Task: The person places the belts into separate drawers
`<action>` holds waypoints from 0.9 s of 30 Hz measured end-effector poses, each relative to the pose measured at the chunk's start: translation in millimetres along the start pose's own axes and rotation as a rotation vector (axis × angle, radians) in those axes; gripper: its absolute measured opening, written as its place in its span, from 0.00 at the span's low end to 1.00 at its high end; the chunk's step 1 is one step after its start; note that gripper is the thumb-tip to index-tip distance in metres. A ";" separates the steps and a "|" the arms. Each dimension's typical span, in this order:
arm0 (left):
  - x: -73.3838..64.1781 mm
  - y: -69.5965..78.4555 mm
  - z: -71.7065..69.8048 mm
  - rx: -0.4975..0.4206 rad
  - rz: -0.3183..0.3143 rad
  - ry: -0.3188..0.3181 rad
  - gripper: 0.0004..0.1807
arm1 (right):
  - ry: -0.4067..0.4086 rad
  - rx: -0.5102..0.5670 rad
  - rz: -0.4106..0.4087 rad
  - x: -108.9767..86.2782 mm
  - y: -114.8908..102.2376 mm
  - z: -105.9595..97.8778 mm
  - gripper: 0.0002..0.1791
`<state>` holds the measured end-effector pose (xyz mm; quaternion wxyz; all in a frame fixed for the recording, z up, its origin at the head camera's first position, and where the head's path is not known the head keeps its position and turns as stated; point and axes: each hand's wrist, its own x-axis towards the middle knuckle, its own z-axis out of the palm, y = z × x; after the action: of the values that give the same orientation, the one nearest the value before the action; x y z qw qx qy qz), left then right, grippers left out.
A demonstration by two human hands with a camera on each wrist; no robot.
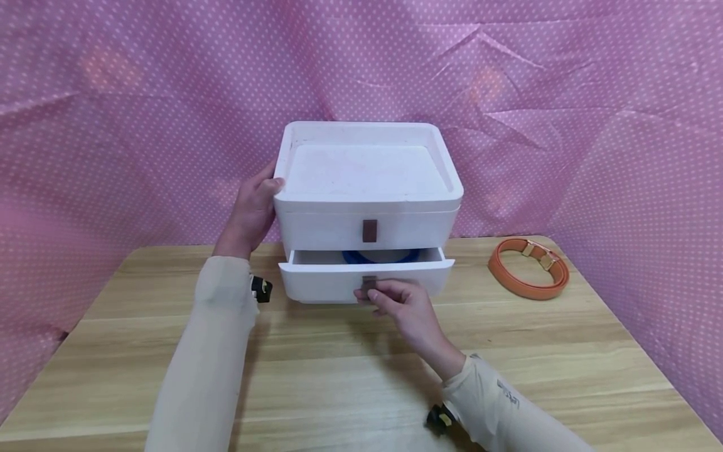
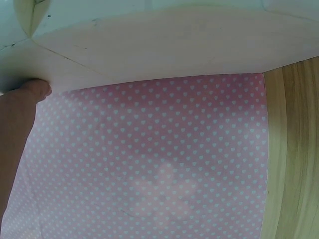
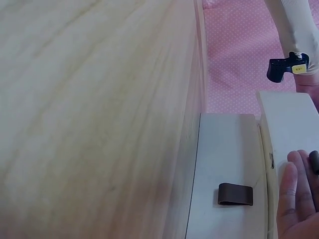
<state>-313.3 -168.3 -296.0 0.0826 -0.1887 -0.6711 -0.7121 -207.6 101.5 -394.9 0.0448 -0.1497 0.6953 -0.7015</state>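
A white drawer box [image 1: 373, 169] with a shallow tray top stands on the table. My left hand [image 1: 252, 207] holds its left side, thumb at the top rim; the other fingers are mostly hidden. A drawer [image 1: 322, 282] below the top one is pulled partly out, and a blue curved item [image 1: 356, 257] lies inside, mostly hidden. My right hand [image 1: 403, 307] pinches this drawer's brown tab [image 1: 368, 284]. In the right wrist view, another brown tab [image 3: 235, 194] shows on a closed drawer beneath, nearer the table.
A coiled orange-brown belt [image 1: 528, 292] with gold-coloured metal parts lies on the wooden table [image 1: 316, 376], right of the box. Pink dotted cloth [image 1: 226, 75] hangs behind and on both sides. Small black devices [image 1: 262, 289] are strapped at both wrists.
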 end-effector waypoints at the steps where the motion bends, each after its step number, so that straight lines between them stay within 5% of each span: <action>1: -0.1 -0.1 0.0 0.002 0.000 0.001 0.34 | -0.001 0.001 0.000 0.1 -0.1 0.0 0.12; 27: -0.3 0.1 -1.1 0.007 -0.023 0.004 0.34 | 0.008 0.002 -0.007 5.7 1.3 0.5 0.12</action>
<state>-313.2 -169.4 -296.1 0.0762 -0.1794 -0.6755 -0.7111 -213.0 99.5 -395.3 0.0398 -0.1491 0.6941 -0.7031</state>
